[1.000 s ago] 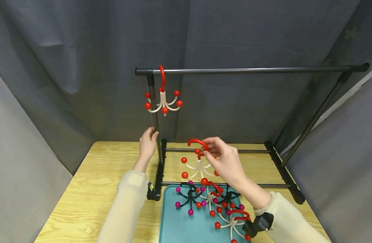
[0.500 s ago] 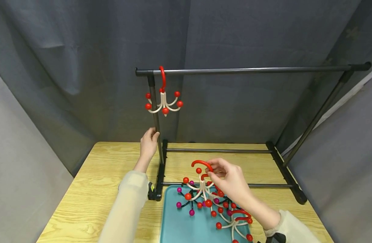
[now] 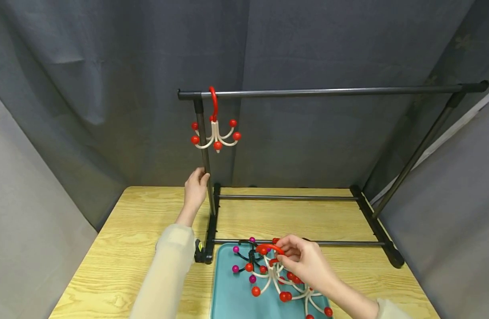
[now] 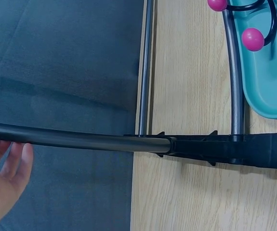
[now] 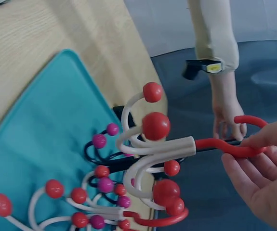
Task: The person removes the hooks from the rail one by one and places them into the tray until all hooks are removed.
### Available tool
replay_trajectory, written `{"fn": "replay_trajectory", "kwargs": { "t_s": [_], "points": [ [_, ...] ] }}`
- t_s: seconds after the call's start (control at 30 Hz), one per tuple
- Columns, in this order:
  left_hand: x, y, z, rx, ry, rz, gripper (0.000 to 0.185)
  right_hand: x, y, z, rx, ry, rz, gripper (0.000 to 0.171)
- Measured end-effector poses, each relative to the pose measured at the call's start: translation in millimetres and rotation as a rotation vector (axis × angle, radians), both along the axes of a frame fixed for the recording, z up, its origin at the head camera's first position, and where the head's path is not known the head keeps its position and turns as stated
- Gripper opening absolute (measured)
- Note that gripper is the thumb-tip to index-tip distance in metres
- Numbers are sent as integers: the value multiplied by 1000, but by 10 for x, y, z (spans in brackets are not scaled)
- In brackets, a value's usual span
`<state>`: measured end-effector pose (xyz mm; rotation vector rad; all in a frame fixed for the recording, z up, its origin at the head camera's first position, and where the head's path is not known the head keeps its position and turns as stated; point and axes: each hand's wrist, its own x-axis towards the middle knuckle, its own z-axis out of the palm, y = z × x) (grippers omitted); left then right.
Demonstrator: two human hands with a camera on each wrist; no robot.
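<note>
My right hand (image 3: 306, 261) pinches the red hook of a white multi-armed hanger (image 3: 272, 274) with red ball tips. That hanger is upright, low over the teal tray, overlapping other hangers there in the head view. In the right wrist view, thumb and fingers hold the curved red hook (image 5: 242, 151), and the white arms point away from the hand. On the left, my left hand (image 3: 195, 188) holds the dark upright (image 4: 80, 138) of a black rack between thumb and fingers. A matching white hanger (image 3: 214, 130) hangs by its red hook at the left end of the top bar (image 3: 308, 92).
The teal tray (image 3: 232, 305) lies at the front of the wooden table (image 3: 104, 261). In it are a black hanger (image 3: 251, 256) with magenta balls and another white one (image 3: 308, 293). The rack's lower bars (image 3: 348, 243) cross behind the tray. Grey curtains (image 3: 108, 88) surround the table.
My right hand has come down and towards me with the white hanger, from above the rack's lower bars to just over the tray. My left hand stays on the upright.
</note>
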<state>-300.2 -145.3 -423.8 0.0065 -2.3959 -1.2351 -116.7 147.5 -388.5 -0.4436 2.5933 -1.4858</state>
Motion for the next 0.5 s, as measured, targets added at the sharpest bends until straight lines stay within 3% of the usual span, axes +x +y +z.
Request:
{"fn": "replay_trajectory", "kwargs": {
  "t_s": [0.17, 0.5],
  "points": [
    [-3, 43, -7, 1, -12, -22, 25, 34, 71, -113, 0, -54, 21, 19],
    [6, 13, -12, 5, -25, -11, 27, 45, 92, -293, 43, -35, 79, 19]
  ]
}}
